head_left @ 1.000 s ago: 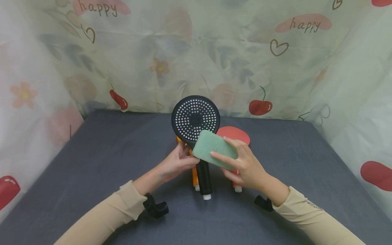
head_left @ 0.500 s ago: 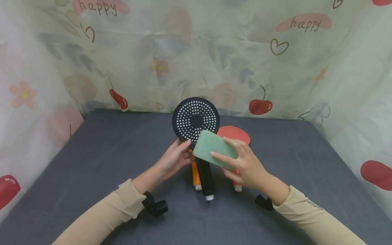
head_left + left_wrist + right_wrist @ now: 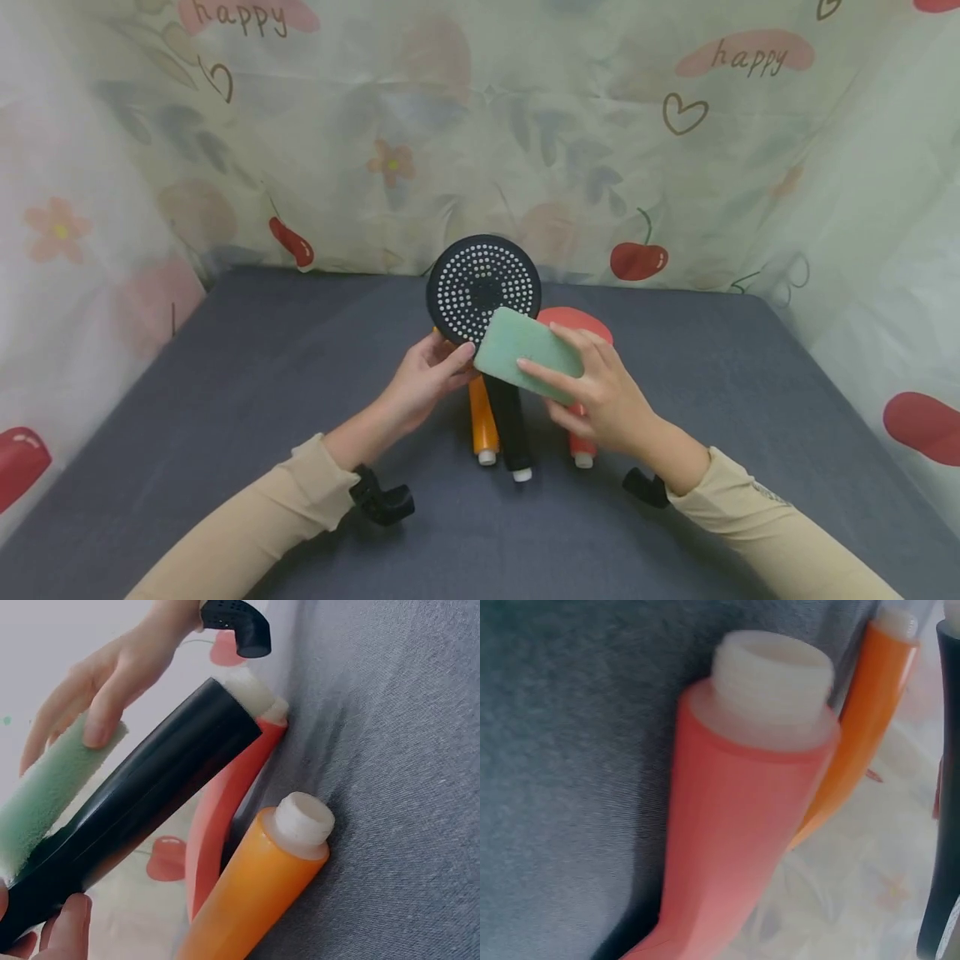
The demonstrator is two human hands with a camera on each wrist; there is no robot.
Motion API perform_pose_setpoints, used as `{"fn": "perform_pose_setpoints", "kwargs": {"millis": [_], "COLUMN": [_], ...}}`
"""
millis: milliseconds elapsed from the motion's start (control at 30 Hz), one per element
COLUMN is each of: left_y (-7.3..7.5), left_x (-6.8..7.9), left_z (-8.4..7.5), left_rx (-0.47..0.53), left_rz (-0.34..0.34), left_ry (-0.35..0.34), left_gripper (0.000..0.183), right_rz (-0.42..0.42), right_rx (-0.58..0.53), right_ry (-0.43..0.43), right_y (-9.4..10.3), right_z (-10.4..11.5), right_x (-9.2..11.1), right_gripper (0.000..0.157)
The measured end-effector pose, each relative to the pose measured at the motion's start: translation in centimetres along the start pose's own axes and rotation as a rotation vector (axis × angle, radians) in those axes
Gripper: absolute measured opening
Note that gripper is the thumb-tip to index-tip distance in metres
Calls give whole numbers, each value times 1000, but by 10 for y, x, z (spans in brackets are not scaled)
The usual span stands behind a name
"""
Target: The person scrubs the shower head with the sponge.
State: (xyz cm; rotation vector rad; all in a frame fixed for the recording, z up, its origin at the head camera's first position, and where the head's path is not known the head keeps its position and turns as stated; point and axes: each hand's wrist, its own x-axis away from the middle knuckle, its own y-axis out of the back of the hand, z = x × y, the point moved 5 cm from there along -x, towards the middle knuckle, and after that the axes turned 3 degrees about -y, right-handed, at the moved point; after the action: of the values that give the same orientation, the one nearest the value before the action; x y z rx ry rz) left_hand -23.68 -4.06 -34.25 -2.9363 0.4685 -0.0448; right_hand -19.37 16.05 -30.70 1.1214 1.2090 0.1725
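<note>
My left hand [image 3: 420, 387] grips a black shower head [image 3: 480, 279] by its neck, thumb at the front, with the spray face turned toward the head camera. A pale green sponge [image 3: 513, 354] is in my right hand [image 3: 611, 400], fingers spread over its near side. In the head view the sponge overlaps the lower right of the spray face and the top of the handle. The left wrist view has the sponge [image 3: 49, 795] lying along the black handle [image 3: 150, 784], close to my left fingertips [image 3: 71, 930]. Neither hand appears in the right wrist view.
Behind the hands, an orange shower head [image 3: 482, 421] and a red shower head [image 3: 581, 321] rest on the grey cloth-covered table [image 3: 300, 333], their white threaded ends toward me. A patterned curtain [image 3: 480, 125] encloses the back and sides.
The left thumb has shifted up to the front of the neck. The black shower head's handle end has swung right, and the sponge has risen slightly.
</note>
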Motion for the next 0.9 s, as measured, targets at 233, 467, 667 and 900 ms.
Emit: {"fn": "perform_pose_setpoints", "kwargs": {"millis": [233,467,667,900], "left_y": [6,12,15,14], "left_x": [-1,-4,-4,-3], "left_z": [-3,-4,-2,-2], "left_rx": [-30,-26,-30,-65], "left_rz": [-98,-212,-221,-190], "left_ry": [4,18,29,25], "left_gripper": [54,50,51,48], "right_rz": [71,210,224,120], "right_rx": [-45,-126,-101,-84], "right_ry": [19,144,158,87], "right_y": [-2,-5,-8,-9], "right_z": [10,25,22,14], "right_x": [-6,1,-2,-11], "right_gripper": [38,57,60,59]}}
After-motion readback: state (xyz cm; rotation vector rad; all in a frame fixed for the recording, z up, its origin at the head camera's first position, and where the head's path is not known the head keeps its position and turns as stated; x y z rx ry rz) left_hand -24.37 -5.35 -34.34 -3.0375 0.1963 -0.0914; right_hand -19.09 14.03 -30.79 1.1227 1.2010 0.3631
